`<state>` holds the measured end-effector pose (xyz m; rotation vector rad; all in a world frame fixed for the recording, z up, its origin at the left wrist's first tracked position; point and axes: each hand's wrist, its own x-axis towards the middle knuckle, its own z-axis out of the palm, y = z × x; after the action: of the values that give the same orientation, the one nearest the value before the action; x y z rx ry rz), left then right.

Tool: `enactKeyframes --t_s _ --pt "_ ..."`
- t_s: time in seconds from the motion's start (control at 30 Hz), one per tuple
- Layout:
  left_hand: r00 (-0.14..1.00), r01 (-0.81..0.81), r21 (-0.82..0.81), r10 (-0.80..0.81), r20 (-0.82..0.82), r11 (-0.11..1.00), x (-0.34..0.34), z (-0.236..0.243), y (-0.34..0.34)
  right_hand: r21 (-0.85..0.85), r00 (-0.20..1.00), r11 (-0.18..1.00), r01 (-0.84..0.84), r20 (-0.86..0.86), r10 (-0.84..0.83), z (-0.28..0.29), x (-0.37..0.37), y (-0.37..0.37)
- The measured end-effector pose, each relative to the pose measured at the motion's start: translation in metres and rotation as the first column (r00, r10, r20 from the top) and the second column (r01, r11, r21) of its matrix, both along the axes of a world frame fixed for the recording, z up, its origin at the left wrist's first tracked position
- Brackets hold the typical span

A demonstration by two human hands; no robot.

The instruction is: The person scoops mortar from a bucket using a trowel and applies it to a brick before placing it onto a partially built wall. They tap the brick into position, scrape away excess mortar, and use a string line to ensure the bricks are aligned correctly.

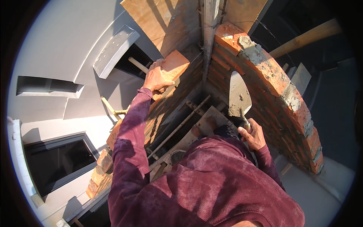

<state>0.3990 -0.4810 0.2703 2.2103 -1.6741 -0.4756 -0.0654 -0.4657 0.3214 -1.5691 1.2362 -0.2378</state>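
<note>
My left hand (155, 78) is closed around the near end of an orange brick (175, 63), its thumb along the side. That brick sits at the top of the left brick wall (166, 99), close to the corner. On the other side, my right hand (254, 135) grips the handle of a trowel (239, 94). The trowel's blade points away from me, with some wet mortar on its lower part. It hangs in the air beside the right brick wall (280, 81), whose top carries patches of grey mortar.
A metal upright (209, 34) stands in the corner between the walls, with plywood sheets (162, 22) behind it. My bare feet are on a plank (217, 117) below. Bamboo poles (109, 108) jut out at the left, and a wooden pole (308, 38) crosses at the far right.
</note>
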Motion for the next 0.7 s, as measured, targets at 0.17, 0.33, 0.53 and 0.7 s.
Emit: enactKeyframes --t_s 0.17,0.33,0.53,0.7 --pt "0.997 -0.041 -0.046 0.038 -0.068 0.998 0.003 -0.006 -0.001 -0.100 0.988 0.986 -0.132 -0.093 0.123 0.001 0.013 -0.007" --pt "0.999 -0.005 -0.035 0.003 -0.051 0.999 0.004 -0.014 -0.002 -0.174 0.971 0.957 -0.234 0.007 0.238 -0.002 0.028 -0.012" --pt "1.000 0.008 0.008 -0.008 -0.018 1.000 0.010 -0.018 -0.001 -0.494 0.949 0.824 -0.277 -0.008 0.314 0.005 0.089 -0.036" --pt "0.986 -0.159 0.174 0.148 0.074 0.972 0.024 -0.019 0.026 -0.676 0.907 0.631 -0.380 -0.138 0.399 0.020 0.136 -0.059"
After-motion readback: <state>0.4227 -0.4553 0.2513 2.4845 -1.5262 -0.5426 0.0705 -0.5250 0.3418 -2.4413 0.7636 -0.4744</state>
